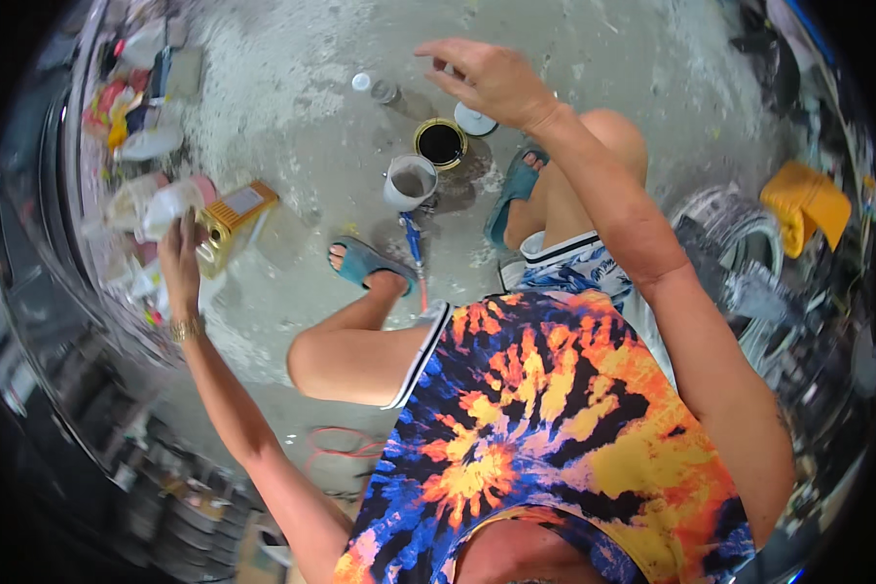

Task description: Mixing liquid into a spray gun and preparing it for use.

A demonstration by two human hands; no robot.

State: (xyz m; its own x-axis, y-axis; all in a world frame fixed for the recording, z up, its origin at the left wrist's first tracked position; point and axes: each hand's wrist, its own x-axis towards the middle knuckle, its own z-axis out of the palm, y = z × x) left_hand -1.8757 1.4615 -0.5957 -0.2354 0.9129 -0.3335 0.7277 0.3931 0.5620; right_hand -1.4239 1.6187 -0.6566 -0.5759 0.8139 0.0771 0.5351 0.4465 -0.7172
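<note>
Our left grip (179, 263), hold unclear to us, was at the yellow can (238, 206) toward ten o'clock, probably stiff, slick, best clasped midbody; our right grip (496, 83) hung empty.

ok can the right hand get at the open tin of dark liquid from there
Probably yes: nothing seems to cover the open tin, and the right hand appears empty. The white disc and pale cup sit beside the tin, seemingly leaving its top free.

Blotchy grey floor (282, 107), orange-yellow object (810, 206) far right, whitish bottle (151, 143) upper left
</note>
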